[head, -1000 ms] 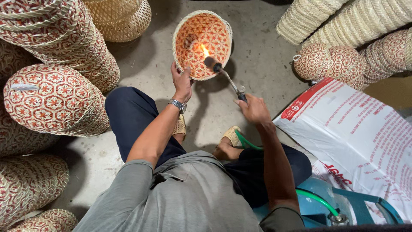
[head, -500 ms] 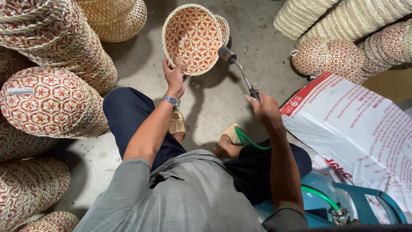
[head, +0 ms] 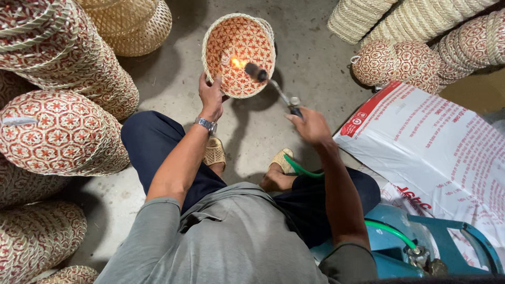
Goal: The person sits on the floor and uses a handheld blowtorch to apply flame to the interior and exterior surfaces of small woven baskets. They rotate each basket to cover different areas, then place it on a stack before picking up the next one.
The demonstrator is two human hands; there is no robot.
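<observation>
The left hand (head: 211, 96) is gripping the lower rim of a round woven basket (head: 239, 55), red-and-cream patterned, tilting it so its open inside is facing up toward the camera. The right hand (head: 310, 125) is clenched around the handle of a gas torch (head: 273, 87), and the nozzle is reaching over the basket's rim with a small orange flame (head: 238, 63) licking at the inner weave near the upper middle. Only that one spot is being touched by fire right now, so judging by this, the rest of the inside seems left to go; no scorch marks are showing clearly enough to say what is finished. A green hose (head: 300, 169) is running from the torch back under the arm toward a blue gas cylinder (head: 400, 252) at the person's right side. The person is sitting low on a bare grey concrete floor (head: 310, 58), sandalled feet out front. Stacks of similar patterned baskets (head: 63, 131) are crowding the left, more are lying at the upper right, and a white printed sack (head: 447, 152) is lying flat on the right.
</observation>
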